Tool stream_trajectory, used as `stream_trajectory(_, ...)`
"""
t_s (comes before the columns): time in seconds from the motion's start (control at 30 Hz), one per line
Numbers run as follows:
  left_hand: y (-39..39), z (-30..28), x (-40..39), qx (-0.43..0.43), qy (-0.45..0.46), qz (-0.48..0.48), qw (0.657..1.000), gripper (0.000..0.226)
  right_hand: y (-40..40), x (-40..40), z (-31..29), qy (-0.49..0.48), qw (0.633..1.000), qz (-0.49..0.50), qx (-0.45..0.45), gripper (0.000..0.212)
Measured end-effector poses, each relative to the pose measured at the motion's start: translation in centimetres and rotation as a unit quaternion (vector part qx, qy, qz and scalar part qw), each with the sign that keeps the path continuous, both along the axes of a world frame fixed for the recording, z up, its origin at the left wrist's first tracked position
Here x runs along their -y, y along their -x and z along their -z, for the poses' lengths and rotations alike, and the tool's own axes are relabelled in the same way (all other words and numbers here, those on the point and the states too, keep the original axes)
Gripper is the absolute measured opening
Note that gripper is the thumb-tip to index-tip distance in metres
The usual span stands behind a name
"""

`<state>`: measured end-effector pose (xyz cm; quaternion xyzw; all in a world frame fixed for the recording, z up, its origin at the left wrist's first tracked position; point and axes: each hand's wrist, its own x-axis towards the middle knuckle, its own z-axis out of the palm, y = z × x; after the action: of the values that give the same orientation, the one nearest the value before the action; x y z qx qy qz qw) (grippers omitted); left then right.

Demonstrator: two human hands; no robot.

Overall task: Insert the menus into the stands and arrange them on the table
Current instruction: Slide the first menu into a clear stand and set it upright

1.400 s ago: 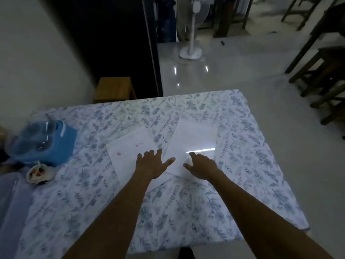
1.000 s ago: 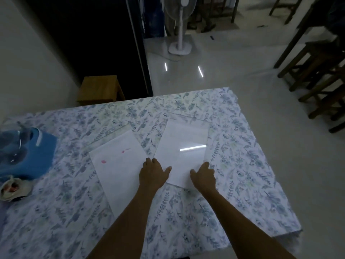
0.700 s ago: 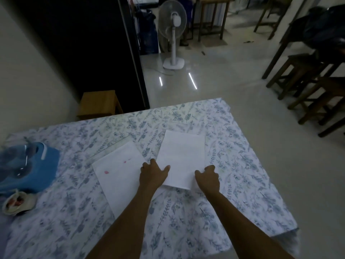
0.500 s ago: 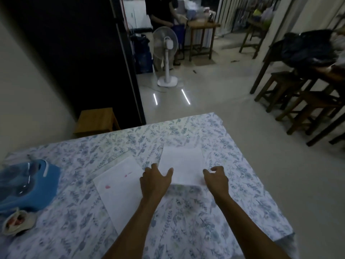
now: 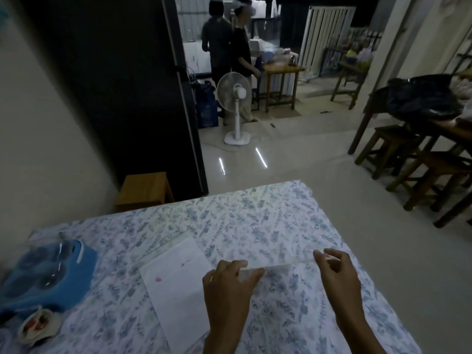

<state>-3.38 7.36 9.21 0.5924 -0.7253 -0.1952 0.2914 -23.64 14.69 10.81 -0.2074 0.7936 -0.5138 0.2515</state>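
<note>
Left hand [image 5: 231,282] and right hand [image 5: 335,270] each pinched shut on an end of a clear stand [image 5: 278,263], raised edge-on just above the tabletop [image 5: 255,213], probably to open its slot. Menu sheet [image 5: 178,279] flat beside the left hand, within reach for inserting.

- One clear stand [image 5: 278,263] with a white sheet in it is tipped up off the floral tablecloth [image 5: 255,218], so you mostly see its near edge. It's blurry, and pinched at both ends.
- The other menu [image 5: 178,284] is a plain white sheet with a couple of pink spots, lying flat on the tablecloth just left of the raised one, turned at an angle.
</note>
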Motion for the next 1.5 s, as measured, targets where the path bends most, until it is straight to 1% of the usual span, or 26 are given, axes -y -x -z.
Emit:
stream_trajectory(0.03, 0.2, 0.0, 0.3, 0.008, 0.013, -0.006, 1.000, 0.051, 0.7, 0.3, 0.0, 0.004, 1.000, -0.011, 0.000, 0.032)
stream_trajectory(0.07, 0.3, -0.2, 0.8, 0.022, 0.023, -0.010, 0.999, 0.048, 1.3, 0.7, -0.1, 0.010, 1.000, -0.022, -0.004, 0.030)
stream_trajectory(0.2, 2.0, -1.6, 3.7, 0.052, 0.037, -0.032, 0.997, 0.053, 3.4, 3.7, -1.4, 0.039, 0.995, -0.086, -0.038, 0.023)
stream_trajectory(0.33, 3.4, -3.0, 7.2, 0.069, 0.003, -0.061, 0.996, 0.061, 5.1, 7.6, -1.7, 0.058, 0.987, -0.135, -0.062, 0.028)
stream_trajectory(0.5, 4.5, -4.2, 10.2, 0.088, -0.007, -0.075, 0.993, 0.064, 6.5, 11.7, -1.0, 0.062, 0.984, -0.154, -0.057, 0.032)
stream_trajectory(0.67, 5.3, -4.4, 12.0, 0.097, -0.021, -0.083, 0.992, 0.059, 7.5, 13.6, -0.5, 0.071, 0.982, -0.165, -0.056, 0.033)
stream_trajectory(0.87, 5.8, -4.2, 13.0, 0.092, -0.041, -0.100, 0.990, 0.057, 8.2, 15.5, 0.3, 0.060, 0.974, -0.197, -0.096, 0.035)
stream_trajectory(1.07, 6.4, -4.0, 13.7, 0.074, -0.052, -0.106, 0.990, 0.051, 8.2, 16.7, 2.0, 0.041, 0.970, -0.197, -0.135, 0.038)
stream_trajectory(1.13, 6.6, -3.9, 13.9, 0.071, -0.063, -0.105, 0.990, 0.048, 8.1, 17.0, 2.1, 0.026, 0.969, -0.197, -0.143, 0.034)
stream_trajectory(1.2, 6.7, -4.0, 14.0, 0.086, -0.068, -0.100, 0.989, 0.055, 7.9, 17.0, 2.3, 0.013, 0.969, -0.197, -0.150, 0.029)
stream_trajectory(1.23, 6.7, -4.2, 13.9, 0.097, -0.066, -0.097, 0.988, 0.058, 7.7, 16.8, 2.4, 0.006, 0.968, -0.197, -0.153, 0.031)
stream_trajectory(1.3, 6.5, -4.4, 13.6, 0.111, -0.055, -0.093, 0.988, 0.060, 7.1, 15.9, 2.6, 0.007, 0.969, -0.198, -0.144, 0.043)
stream_trajectory(1.4, 5.8, -4.1, 13.1, 0.099, -0.038, -0.088, 0.990, 0.050, 6.0, 14.4, 2.6, 0.012, 0.974, -0.194, -0.119, 0.065)
stream_trajectory(1.43, 5.5, -4.1, 12.9, 0.088, -0.038, -0.086, 0.992, 0.048, 5.6, 13.9, 2.5, 0.007, 0.974, -0.189, -0.122, 0.068)
stream_trajectory(1.5, 4.9, -4.0, 12.8, 0.077, -0.042, -0.072, 0.994, 0.047, 4.7, 13.0, 2.3, 0.002, 0.975, -0.174, -0.139, 0.066)
